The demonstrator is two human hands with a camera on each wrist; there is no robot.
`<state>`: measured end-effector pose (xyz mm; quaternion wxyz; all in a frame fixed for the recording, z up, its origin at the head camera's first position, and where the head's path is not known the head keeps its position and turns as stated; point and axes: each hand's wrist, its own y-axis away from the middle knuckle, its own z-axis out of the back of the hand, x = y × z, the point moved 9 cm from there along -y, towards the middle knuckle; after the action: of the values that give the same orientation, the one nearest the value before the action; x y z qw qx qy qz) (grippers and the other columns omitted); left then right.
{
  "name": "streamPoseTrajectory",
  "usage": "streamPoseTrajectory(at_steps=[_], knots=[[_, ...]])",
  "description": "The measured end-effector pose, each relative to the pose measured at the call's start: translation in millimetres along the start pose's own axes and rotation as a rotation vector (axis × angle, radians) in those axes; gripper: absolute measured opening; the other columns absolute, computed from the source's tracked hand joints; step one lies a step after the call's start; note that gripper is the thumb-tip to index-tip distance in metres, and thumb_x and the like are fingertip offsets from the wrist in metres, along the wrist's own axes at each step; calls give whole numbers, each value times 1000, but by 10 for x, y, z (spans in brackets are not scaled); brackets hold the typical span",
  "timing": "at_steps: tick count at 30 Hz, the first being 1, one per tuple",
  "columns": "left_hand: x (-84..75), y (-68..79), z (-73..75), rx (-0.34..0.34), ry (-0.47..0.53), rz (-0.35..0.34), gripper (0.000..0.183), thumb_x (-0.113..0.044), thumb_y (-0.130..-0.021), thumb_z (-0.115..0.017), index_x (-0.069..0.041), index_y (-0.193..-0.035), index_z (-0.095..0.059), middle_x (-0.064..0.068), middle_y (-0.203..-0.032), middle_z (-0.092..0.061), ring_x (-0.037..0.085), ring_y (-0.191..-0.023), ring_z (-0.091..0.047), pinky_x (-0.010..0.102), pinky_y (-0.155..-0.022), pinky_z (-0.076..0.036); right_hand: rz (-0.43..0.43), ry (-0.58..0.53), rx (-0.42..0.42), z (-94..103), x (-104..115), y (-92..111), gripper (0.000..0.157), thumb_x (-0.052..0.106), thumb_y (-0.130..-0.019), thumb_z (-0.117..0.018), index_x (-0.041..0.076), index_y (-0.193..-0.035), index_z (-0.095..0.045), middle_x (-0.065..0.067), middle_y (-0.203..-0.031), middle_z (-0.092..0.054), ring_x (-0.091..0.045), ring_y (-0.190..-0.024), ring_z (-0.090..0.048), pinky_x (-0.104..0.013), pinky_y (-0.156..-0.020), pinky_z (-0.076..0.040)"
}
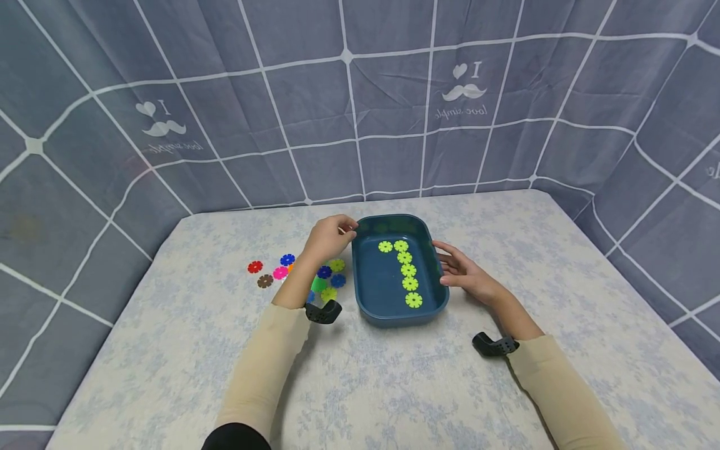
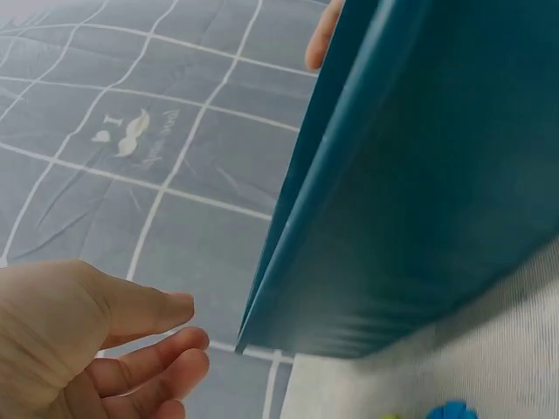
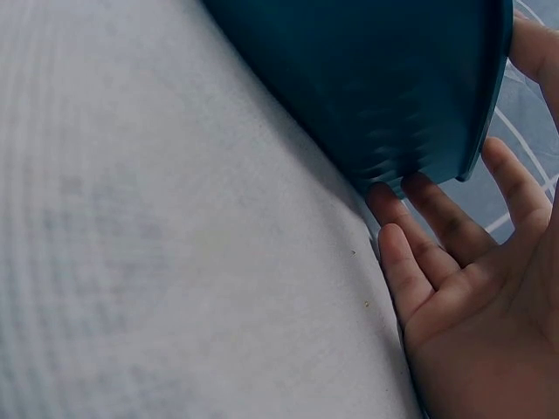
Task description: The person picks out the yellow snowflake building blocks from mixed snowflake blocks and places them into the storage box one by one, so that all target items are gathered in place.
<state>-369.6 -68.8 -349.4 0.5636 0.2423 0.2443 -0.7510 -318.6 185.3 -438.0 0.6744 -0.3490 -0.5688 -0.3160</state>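
Observation:
A dark teal plastic box [image 1: 374,287] stands on the table. Inside it, several yellow-green snowflake discs [image 1: 409,270] form a line down the right half, with one more disc [image 1: 385,247] left of the line's far end. My left hand [image 1: 330,239] is at the box's far left corner. In the left wrist view its thumb and loosely bent fingers [image 2: 170,307] are apart from the box and hold nothing. Along the right side, my right hand [image 1: 469,275] touches the box; the right wrist view shows the fingertips [image 3: 384,196] against the outer wall, not curled round it.
Loose discs lie left of the box, partly hidden by my left arm: a red disc [image 1: 255,267], a brown disc [image 1: 265,281], a pink disc [image 1: 280,272], a blue disc [image 1: 287,259] and others. A grey checked cloth [image 1: 315,112] hangs behind the table [image 1: 388,381].

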Motion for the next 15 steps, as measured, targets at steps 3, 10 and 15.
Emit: streamPoseTrajectory(at_steps=[3,10,15], knots=[[86,45,64,-10,10,14,25,-17,-99,-58,-6,-120,-65,12,-112,-65,29,-104,-60,42,-84,-50,-2,-1,0,-4,-10,-2,82,10,-93,-63,7,-156,-10,-29,-156,-15,-48,-138,-24,-25,-97,-42],[330,168,182,-34,41,44,26,-17,-99,-58,-4,-121,-65,14,-111,-65,30,-104,-59,43,-83,-50,-14,-1,-10,-6,-20,5,84,14,-92,-65,8,-156,-11,-29,-156,-15,-48,-139,-23,-24,-97,-42],[514,272,214,-38,38,76,27,-16,-99,-58,-2,-121,-65,14,-110,-64,31,-103,-59,44,-83,-49,-12,6,-10,5,-8,6,84,13,-92,-65,8,-156,-11,-29,-156,-16,-48,-139,-24,-24,-97,-42]])
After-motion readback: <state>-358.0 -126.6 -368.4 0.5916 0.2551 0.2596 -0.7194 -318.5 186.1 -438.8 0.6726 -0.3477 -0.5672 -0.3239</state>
